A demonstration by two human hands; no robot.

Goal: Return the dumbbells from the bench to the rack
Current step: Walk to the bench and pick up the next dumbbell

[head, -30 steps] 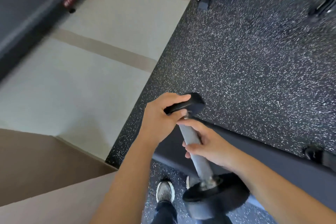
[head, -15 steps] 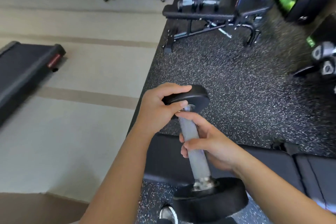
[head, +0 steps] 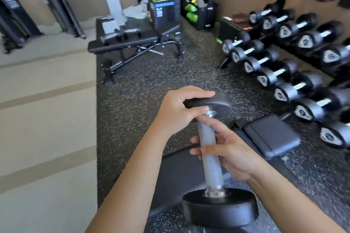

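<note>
I hold a black dumbbell (head: pixel 211 159) upright in front of me, its knurled steel handle between two round heads. My left hand (head: pixel 176 113) clamps the rim of the top head. My right hand (head: pixel 227 153) wraps the handle from the right. Under the dumbbell lies the black padded bench (head: pixel 272 136). The dumbbell rack (head: pixel 295 58) runs along the right wall, its tiers filled with several black dumbbells.
A second bench (head: pixel 132 45) with small items on it stands at the back on the speckled rubber floor (head: pixel 132 100). Boxes and gear crowd the back wall. Pale flooring (head: pixel 47 119) lies to the left.
My view has lifted from the floor toward the room and swung right, bringing the rack into sight. Both hands keep the same hold on the dumbbell.
</note>
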